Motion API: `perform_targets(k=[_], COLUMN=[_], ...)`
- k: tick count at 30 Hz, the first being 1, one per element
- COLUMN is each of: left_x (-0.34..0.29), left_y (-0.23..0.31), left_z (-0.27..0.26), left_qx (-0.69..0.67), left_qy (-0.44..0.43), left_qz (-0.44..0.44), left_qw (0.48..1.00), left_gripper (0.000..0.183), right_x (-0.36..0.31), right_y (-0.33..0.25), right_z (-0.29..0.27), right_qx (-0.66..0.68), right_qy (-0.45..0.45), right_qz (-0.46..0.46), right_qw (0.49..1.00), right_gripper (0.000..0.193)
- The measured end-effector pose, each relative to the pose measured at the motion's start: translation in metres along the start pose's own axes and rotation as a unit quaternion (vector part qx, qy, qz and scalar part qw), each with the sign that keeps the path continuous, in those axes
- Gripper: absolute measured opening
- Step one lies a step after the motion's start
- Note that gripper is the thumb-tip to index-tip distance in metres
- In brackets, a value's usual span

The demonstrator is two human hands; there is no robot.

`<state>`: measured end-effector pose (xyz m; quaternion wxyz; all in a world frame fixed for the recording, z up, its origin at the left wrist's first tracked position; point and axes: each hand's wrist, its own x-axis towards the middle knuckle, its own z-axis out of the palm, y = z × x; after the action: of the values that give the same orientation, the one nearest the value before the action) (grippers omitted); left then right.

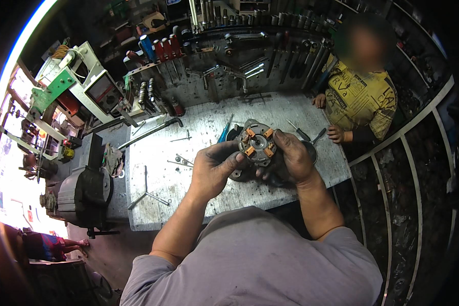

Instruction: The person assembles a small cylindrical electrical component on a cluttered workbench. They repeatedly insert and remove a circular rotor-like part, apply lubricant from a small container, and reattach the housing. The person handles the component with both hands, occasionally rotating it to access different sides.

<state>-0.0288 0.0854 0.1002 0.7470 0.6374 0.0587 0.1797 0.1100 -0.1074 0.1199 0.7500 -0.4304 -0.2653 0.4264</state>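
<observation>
Between both hands, above the metal workbench top [199, 211], is a round brush holder plate [260, 143] with several copper-coloured blocks around its central hole. My left hand [214, 166] grips its left edge, thumb in front. On the opposite edge, my right hand [294, 155] pinches the plate between thumb and fingers, some of them hidden behind it. Dark, greasy parts lie under and behind the plate, mostly covered by the hands. A blue-handled tool [225, 133] rests just beyond my left hand. Past my right hand lies a screwdriver [302, 133].
A Y-shaped wrench [146, 193], small bolts [180, 160] and a long bar [150, 133] lie on the bench's left. Left of it stands a large dark vise [84, 189]. Hand tools line the back panel [224, 76]. Another person in a yellow shirt [359, 99] stands at the right edge.
</observation>
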Motion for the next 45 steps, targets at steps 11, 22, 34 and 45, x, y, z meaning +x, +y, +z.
perform_targets(k=[11, 22, 34, 45], left_x=[-0.001, 0.019, 0.029, 0.027], left_y=[0.003, 0.016, 0.041, 0.046], left_z=[0.006, -0.004, -0.003, 0.008], left_qx=[0.017, 0.060, 0.173, 0.239], left_qy=[0.005, 0.027, -0.044, 0.032], left_qz=[-0.004, 0.049, 0.006, 0.008], left_qw=[1.000, 0.997, 0.984, 0.971], left_gripper=[0.041, 0.047, 0.045, 0.050], right_x=[0.006, 0.001, -0.008, 0.003], right_y=[0.007, 0.009, 0.008, 0.013], right_z=[0.001, 0.011, 0.016, 0.009], right_qx=[0.137, -0.045, -0.307, -0.198], right_qy=[0.005, 0.051, 0.003, -0.012], right_qz=[0.066, -0.015, -0.108, -0.080], right_qw=[0.988, 0.998, 0.946, 0.977], right_gripper=[0.057, 0.053, 0.048, 0.047])
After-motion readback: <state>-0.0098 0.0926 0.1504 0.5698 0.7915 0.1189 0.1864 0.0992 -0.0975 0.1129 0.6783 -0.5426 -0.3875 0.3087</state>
